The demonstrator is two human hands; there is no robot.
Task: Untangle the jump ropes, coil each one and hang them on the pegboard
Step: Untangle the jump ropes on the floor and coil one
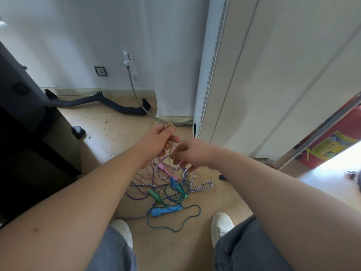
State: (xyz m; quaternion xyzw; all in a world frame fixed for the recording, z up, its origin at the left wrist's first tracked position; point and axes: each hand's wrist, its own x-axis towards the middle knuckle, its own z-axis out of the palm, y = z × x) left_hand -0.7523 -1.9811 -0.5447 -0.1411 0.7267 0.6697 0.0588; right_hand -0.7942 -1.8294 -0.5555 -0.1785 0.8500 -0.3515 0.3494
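Observation:
A tangle of jump ropes [168, 190] lies on the floor between my feet: a purple-and-white striped rope [202, 186], a thin teal rope [192, 218], a blue handle [160, 211], green handles [155, 195] and a pink handle [163, 169]. My left hand [156, 141] holds a tan rope [172, 133] up in a small loop above the pile. Just to its right and lower, my right hand [190, 153] pinches the same tan rope. The strand hangs down from both hands into the tangle. No pegboard is in view.
A dark cabinet [29, 118] stands at the left. A black bent bar [93, 101] lies along the white wall. A white tall panel [254, 75] rises at the right, with a red cylinder [336, 137] behind it. My white shoes [221, 225] flank the pile.

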